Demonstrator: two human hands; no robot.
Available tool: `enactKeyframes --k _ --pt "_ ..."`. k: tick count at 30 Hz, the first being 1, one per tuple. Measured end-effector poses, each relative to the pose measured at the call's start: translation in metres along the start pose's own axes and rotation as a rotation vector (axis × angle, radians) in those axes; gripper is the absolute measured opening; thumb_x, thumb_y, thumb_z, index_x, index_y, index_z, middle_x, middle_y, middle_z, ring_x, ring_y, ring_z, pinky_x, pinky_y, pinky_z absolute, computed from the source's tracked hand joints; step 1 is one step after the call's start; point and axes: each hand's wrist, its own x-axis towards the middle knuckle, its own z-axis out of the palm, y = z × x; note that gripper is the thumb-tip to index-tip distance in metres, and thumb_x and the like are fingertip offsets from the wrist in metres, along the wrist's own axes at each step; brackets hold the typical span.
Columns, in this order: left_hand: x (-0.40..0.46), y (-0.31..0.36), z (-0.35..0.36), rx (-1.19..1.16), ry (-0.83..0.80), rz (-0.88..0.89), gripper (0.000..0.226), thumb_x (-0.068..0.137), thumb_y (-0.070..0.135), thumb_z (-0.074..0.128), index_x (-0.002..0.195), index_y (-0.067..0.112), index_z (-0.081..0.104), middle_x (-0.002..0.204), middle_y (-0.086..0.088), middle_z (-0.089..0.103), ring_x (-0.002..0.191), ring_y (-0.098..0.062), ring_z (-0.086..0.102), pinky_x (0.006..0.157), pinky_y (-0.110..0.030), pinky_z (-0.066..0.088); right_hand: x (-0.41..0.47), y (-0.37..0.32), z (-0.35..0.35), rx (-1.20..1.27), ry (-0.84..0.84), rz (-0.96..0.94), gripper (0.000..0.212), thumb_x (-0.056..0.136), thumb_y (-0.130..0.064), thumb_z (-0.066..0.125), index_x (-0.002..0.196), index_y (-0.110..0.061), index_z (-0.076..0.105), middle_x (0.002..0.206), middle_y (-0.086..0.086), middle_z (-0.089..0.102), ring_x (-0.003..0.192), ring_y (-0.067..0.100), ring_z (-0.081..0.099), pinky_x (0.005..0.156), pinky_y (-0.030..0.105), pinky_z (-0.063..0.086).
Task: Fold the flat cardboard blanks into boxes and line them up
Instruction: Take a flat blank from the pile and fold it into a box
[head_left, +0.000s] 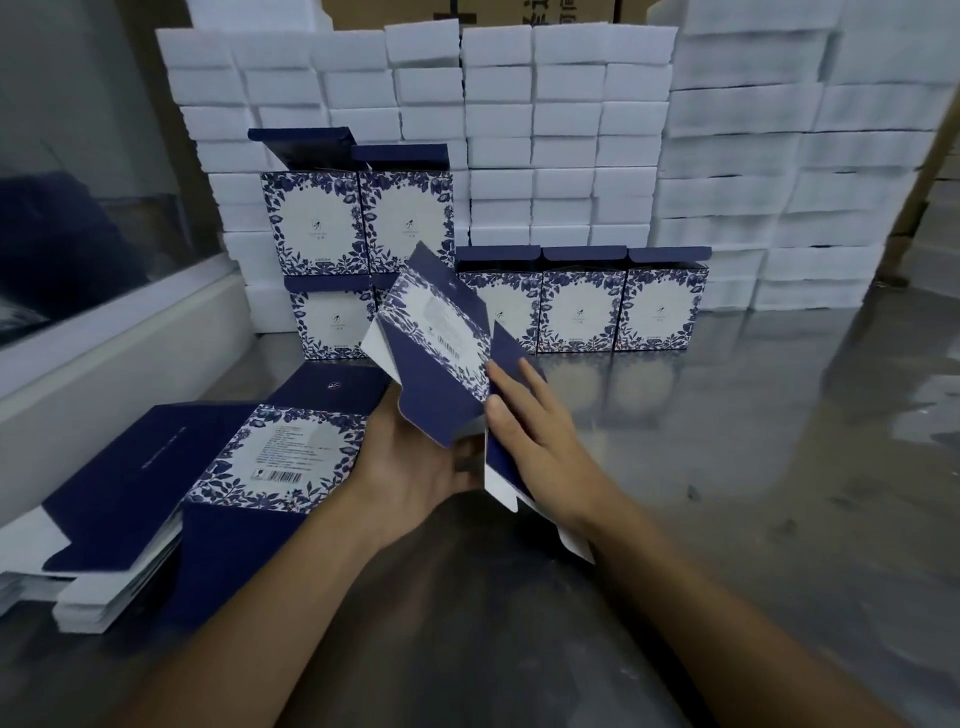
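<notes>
- Navy-and-white floral carton (441, 343), half opened up, is sitting tilted in mid-air between both hands, in front of the lined-up boxes.
- left hand (415, 462) is cupping it from underneath, palm up; its fingertips are tucked behind the navy flap, so can't really tell how tightly they're curling.
- right hand (530, 431) is lying against the carton's right side with fingers pretty much straight and spread, thumb pressing the flap edge.
- barcode and a few lines of small print are showing on the carton's white panel, way too blurry to read.
- stack of flat blanks (171, 499) is lying at lower left, just beside the left wrist, partly running out of frame; top one has a barcode and tiny unreadable text too.
- finished boxes (576, 306) are standing in a row on the shiny table (779, 441), two more stacked on the left; the carton is blocking part of the row. Little centre logos are illegible.
- white foam blocks (571, 130) are piling up behind, their tops cut off.
</notes>
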Motion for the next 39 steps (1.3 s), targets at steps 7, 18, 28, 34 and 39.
enactKeyframes --k 7,18,28,34,39 --pt "-0.001 0.012 0.003 0.06 0.133 -0.083 0.056 0.078 0.064 0.063 0.115 0.023 0.072 0.118 -0.005 0.071 0.106 -0.032 0.068 0.076 -0.057 0.055 0.004 -0.01 -0.015 0.484 0.27 -0.084 0.054 0.091 -0.056 0.044 0.144 -0.049 0.036 0.136 -0.041 0.04 0.132 -0.017 0.037 0.114 0.028 0.035" --pt "0.001 0.002 -0.004 0.43 0.38 0.053 0.059 0.079 -0.008 0.071 0.13 0.018 0.058 0.111 -0.004 0.073 0.093 -0.022 0.073 0.065 -0.034 0.058 0.002 -0.02 -0.039 1.45 0.393 0.257 0.069 0.088 -0.076 0.044 0.126 -0.022 0.064 0.101 0.003 0.07 0.07 0.02 0.066 0.052 0.028 0.052" --pt "0.0 -0.001 0.0 0.923 0.459 0.391 0.005 0.086 0.023 0.073 0.088 0.027 0.07 0.095 0.01 0.069 0.09 -0.003 0.065 0.083 -0.028 0.05 0.006 -0.017 -0.038 0.928 0.357 0.052 0.079 0.087 -0.057 0.062 0.15 -0.016 0.04 0.09 -0.009 0.066 0.075 0.006 0.067 0.065 0.024 0.056" --pt "0.0 0.001 -0.002 0.829 0.499 0.471 0.019 0.09 0.03 0.064 0.075 0.02 0.06 0.066 0.012 0.062 0.068 -0.006 0.057 0.072 -0.034 0.05 0.002 -0.02 -0.031 0.57 0.376 -0.076 0.042 0.082 -0.066 0.047 0.112 -0.045 0.068 0.117 -0.009 0.069 0.116 0.013 0.062 0.105 0.049 0.047" --pt "0.003 0.003 -0.009 0.757 0.624 0.48 0.024 0.1 0.029 0.054 0.082 0.014 0.063 0.078 -0.008 0.065 0.076 -0.024 0.065 0.07 -0.051 0.06 0.004 -0.011 -0.03 0.479 0.502 -0.162 0.035 0.107 -0.028 0.039 0.083 -0.012 0.06 0.075 -0.004 0.069 0.072 0.007 0.064 0.065 0.023 0.053"
